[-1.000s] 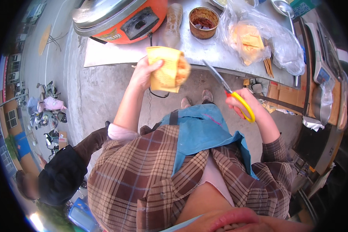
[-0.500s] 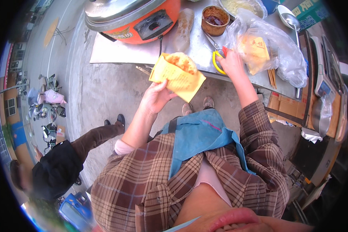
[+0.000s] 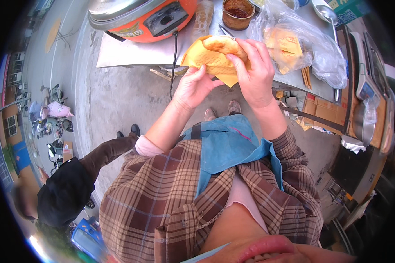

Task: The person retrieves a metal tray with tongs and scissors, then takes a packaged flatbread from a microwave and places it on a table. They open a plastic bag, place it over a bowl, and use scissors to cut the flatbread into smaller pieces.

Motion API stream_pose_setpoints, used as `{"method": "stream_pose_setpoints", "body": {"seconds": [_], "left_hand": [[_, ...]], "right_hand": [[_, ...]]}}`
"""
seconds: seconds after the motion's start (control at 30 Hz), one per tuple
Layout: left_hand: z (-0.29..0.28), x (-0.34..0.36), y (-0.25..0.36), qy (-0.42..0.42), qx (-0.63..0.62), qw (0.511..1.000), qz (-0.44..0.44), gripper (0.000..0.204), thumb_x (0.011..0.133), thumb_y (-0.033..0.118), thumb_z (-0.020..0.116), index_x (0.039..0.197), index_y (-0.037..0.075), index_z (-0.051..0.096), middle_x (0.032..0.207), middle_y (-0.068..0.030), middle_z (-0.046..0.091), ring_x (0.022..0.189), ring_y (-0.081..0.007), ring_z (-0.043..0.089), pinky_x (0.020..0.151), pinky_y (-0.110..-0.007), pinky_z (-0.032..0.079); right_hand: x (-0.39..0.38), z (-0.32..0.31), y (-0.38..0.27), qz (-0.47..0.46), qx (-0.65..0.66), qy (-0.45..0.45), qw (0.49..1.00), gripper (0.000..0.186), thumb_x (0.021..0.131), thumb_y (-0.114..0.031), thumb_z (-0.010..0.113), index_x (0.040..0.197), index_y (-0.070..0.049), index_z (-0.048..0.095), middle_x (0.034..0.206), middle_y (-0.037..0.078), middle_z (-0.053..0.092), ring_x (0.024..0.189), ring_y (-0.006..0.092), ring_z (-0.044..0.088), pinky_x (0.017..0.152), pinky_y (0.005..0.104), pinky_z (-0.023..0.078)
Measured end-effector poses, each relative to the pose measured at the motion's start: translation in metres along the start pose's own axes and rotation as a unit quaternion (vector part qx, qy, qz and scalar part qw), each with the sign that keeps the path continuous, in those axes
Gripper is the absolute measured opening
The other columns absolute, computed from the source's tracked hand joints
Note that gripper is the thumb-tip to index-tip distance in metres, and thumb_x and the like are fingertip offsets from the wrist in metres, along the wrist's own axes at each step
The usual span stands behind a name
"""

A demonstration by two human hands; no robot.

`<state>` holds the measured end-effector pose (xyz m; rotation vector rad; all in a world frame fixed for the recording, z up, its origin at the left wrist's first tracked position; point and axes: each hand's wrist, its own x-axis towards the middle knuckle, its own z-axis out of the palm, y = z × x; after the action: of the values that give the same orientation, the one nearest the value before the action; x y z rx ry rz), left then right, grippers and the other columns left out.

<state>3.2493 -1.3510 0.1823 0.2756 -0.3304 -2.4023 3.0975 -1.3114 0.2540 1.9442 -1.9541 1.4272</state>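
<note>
A round, browned flatbread (image 3: 226,46) pokes out of the top of a yellow paper bag (image 3: 210,62), held up just past the table's near edge. My left hand (image 3: 195,87) grips the bag's lower left side, thumb in front. From the right, my right hand (image 3: 255,72) is closed on the bread and the bag's edge, thumb on the near face and fingers over the far side. Behind the bread only the blades of a pair of scissors (image 3: 224,30) show on the table; their handles are hidden.
Across the metal table (image 3: 294,81) stand an orange electric cooker (image 3: 162,19) with a hanging cord, a tin of dark red sauce (image 3: 238,15), a clear plastic bag (image 3: 322,61) around yellow paper bags, and a ladle (image 3: 327,13). A person in black (image 3: 66,193) is at the left.
My right hand has let go of the scissors and now grips the flatbread and its bag. My left hand has moved the bag slightly up and right.
</note>
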Motion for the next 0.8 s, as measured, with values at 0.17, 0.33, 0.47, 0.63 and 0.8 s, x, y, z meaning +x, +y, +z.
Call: {"method": "stream_pose_setpoints", "body": {"seconds": [0.17,0.33,0.47,0.63,0.8], "left_hand": [[0.018,0.007,-0.011,0.011,-0.007,1.0,0.018,0.051,0.089,0.022,0.057,0.135,0.017,0.036,0.134,-0.0059,0.044,0.123,-0.0271,0.042,0.096,-0.052,0.038],[0.025,0.0,-0.004,0.02,-0.027,0.999,0.042,0.055,0.09,0.04,0.05,0.134,0.011,0.034,0.132,-0.0097,0.043,0.123,-0.0261,0.041,0.097,-0.05,0.037],[0.025,-0.008,0.002,0.049,-0.098,0.994,0.029,0.075,0.085,0.065,0.037,0.13,0.004,0.037,0.127,-0.0164,0.047,0.118,-0.0271,0.045,0.097,-0.048,0.038],[0.016,-0.011,0.006,0.113,-0.041,0.991,0.052,0.063,0.086,0.056,0.04,0.122,0.004,0.047,0.118,-0.015,0.055,0.108,-0.0279,0.054,0.093,-0.044,0.043],[0.022,-0.045,0.02,0.131,-0.01,0.99,0.05,0.057,0.082,0.046,0.044,0.123,0.005,0.048,0.119,-0.0128,0.055,0.107,-0.0267,0.054,0.091,-0.043,0.043]], "right_hand": [[0.002,-0.009,-0.001,-0.134,-0.052,0.082,0.986,0.028,0.065,0.003,0.068,0.092,-0.001,0.062,0.091,0.01,0.059,0.082,0.0261,0.058,0.071,0.035,0.049],[-0.01,-0.01,-0.018,-0.128,0.009,0.031,0.991,0.024,0.064,0.008,0.066,0.086,0.0,0.06,0.092,0.011,0.061,0.083,0.0279,0.061,0.072,0.0351,0.051],[-0.018,-0.001,-0.038,-0.11,0.045,-0.026,0.993,0.021,0.066,0.006,0.066,0.085,0.0,0.059,0.086,0.012,0.062,0.079,0.0284,0.063,0.069,0.035,0.052],[-0.021,0.008,-0.051,0.028,0.145,-0.151,0.977,0.018,0.073,-0.001,0.061,0.091,0.001,0.061,0.088,0.017,0.063,0.08,0.0325,0.062,0.069,0.0365,0.051],[-0.015,0.017,-0.089,0.114,0.128,-0.223,0.96,0.02,0.078,-0.003,0.054,0.096,0.001,0.062,0.086,0.02,0.064,0.082,0.0354,0.062,0.072,0.0391,0.05]]}}
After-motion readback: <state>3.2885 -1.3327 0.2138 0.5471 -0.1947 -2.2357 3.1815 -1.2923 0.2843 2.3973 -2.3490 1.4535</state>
